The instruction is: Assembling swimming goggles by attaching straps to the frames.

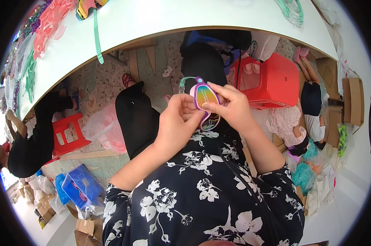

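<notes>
Goggles [206, 98]: before floral top [206, 184], between both hands.
Left hand [178, 118]: pinches purple frame [199, 82].
Right hand [234, 107]: clamped on same, thumb near lens [204, 94].
Handling: likely light, pliable; lens may smudge, so grip frame.

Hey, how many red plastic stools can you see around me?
2: one red stool on the right, beyond your right hand, and another red stool on the left beside a co-worker in black. Others may be hidden.
</notes>
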The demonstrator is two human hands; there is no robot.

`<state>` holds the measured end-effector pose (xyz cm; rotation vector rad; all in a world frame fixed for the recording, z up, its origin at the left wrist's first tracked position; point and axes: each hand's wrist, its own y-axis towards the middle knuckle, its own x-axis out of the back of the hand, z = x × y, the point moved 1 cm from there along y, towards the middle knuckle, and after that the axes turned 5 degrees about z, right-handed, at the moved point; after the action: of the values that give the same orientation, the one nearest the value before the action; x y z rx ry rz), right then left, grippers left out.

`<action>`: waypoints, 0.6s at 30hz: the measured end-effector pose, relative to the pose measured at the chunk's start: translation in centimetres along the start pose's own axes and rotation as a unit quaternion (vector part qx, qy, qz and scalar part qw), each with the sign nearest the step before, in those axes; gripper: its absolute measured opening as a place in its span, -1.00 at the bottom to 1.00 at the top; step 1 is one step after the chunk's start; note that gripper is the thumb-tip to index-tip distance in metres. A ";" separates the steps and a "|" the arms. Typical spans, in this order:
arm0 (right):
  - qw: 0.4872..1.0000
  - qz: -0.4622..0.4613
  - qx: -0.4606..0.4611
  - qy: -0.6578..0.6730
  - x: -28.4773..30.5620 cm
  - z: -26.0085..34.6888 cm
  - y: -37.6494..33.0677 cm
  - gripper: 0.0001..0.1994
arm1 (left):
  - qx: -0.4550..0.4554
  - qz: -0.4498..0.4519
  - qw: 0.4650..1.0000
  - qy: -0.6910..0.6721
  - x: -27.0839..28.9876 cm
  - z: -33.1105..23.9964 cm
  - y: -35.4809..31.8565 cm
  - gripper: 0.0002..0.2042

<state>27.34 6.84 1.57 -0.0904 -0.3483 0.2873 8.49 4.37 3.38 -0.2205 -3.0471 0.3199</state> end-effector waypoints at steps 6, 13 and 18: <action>0.971 0.236 0.024 0.022 -0.1 1.1 4.3 -0.48 | -0.237 0.083 0.868 0.428 4.8 -1.0 0.2 -0.55; 0.980 0.187 0.073 -0.004 -0.7 2.4 3.2 -0.68 | -0.357 0.156 0.828 0.404 5.9 -0.9 2.4 -0.33; 0.949 -0.034 0.289 -0.123 -1.9 0.4 -1.4 -0.66 | -0.251 0.078 0.870 0.418 5.6 1.2 2.8 -0.57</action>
<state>25.84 4.96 1.50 0.5386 -0.5017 0.3234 3.27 7.67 1.89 -0.4814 -2.1780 -0.4647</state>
